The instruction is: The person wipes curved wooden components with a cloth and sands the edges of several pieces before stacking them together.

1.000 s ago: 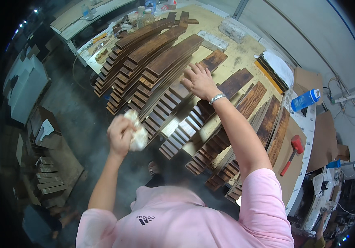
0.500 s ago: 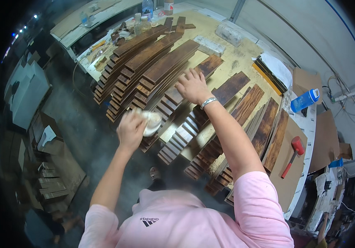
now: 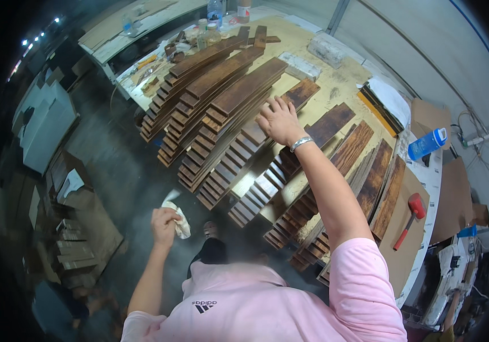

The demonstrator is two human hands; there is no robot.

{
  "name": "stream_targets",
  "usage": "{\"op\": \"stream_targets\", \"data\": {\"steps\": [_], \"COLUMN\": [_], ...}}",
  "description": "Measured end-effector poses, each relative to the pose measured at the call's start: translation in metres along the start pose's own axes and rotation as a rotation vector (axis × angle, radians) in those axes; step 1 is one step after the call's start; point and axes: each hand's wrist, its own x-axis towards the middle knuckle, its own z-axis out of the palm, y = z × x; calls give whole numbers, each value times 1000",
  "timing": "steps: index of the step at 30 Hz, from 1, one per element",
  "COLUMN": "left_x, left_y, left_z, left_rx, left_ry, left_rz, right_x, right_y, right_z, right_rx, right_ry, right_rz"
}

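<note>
My left hand point(image 3: 164, 226) hangs off the table's near side, fingers closed round a crumpled white cloth point(image 3: 181, 223). On top of a stepped stack of dark brown wooden boards point(image 3: 302, 91) lies my right hand point(image 3: 279, 121), palm down with fingers spread. A silver bracelet point(image 3: 301, 143) circles that wrist. To its left rise several more stepped stacks, among them a tall stack of boards point(image 3: 250, 85). On its right a lower stack of dark boards point(image 3: 330, 124) shows pale, shiny end faces stepping toward me.
A red mallet point(image 3: 416, 206) lies on cardboard at the right of the table. Beyond it stands a blue bottle point(image 3: 426, 143). White-wrapped blocks point(image 3: 325, 50) sit farther back. Glass jars point(image 3: 212, 35) and clutter occupy the far left corner. Cartons point(image 3: 73, 242) stand on the floor at left.
My left hand, with the cloth, has swung away from the board ends, down and left toward me. The right hand stays on its stack; the whole view has shifted slightly.
</note>
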Motion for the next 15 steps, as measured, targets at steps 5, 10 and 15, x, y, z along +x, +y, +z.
{"op": "stream_targets", "data": {"steps": [5, 10, 15], "left_x": [119, 251, 295], "left_y": [46, 104, 100], "left_z": [-22, -1, 75], "left_rx": [-151, -235, 48], "left_ry": [56, 15, -65], "left_rz": [229, 489, 654], "right_x": [21, 75, 92], "right_y": [-1, -11, -32], "right_z": [-11, -5, 25], "right_rx": [214, 20, -125], "right_ry": [15, 56, 10], "right_rz": [32, 55, 84]}}
